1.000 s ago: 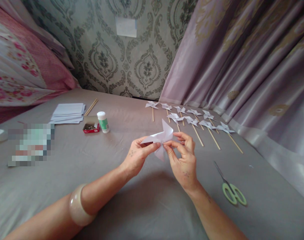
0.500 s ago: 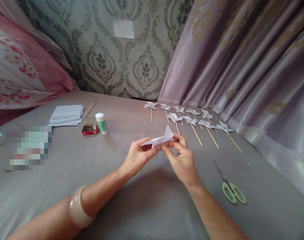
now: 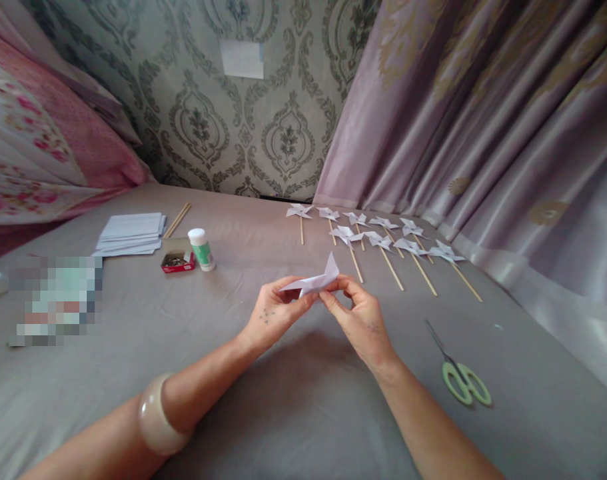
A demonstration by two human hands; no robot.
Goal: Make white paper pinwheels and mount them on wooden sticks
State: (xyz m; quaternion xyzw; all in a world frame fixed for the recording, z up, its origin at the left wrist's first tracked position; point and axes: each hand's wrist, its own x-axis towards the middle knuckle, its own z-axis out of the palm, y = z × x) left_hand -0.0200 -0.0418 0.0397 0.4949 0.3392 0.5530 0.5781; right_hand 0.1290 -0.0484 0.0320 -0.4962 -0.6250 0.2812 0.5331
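Note:
Held between both hands above the grey cloth is a white paper pinwheel [image 3: 317,283], its blades folded and one point sticking up. My left hand [image 3: 277,312] pinches its left side, thumb along the near edge and fingers behind. From the right, my right hand [image 3: 359,319] closes on the near middle, thumb and index finger meeting at the paper's lower edge. The fingertips hide whatever is at the centre. No stick shows on this pinwheel.
Several finished pinwheels on sticks [image 3: 382,241] lie at the back right, with green-handled scissors [image 3: 458,373] nearer. At left are a paper stack [image 3: 130,235], wooden sticks [image 3: 177,220], a red box of small metal pieces [image 3: 178,262], a glue stick [image 3: 202,251] and a blurred packet [image 3: 58,293].
My right hand's fingers have drawn in closer around the paper, and its thumb has shifted slightly left. The left hand keeps its hold. The whole view has shifted slightly.

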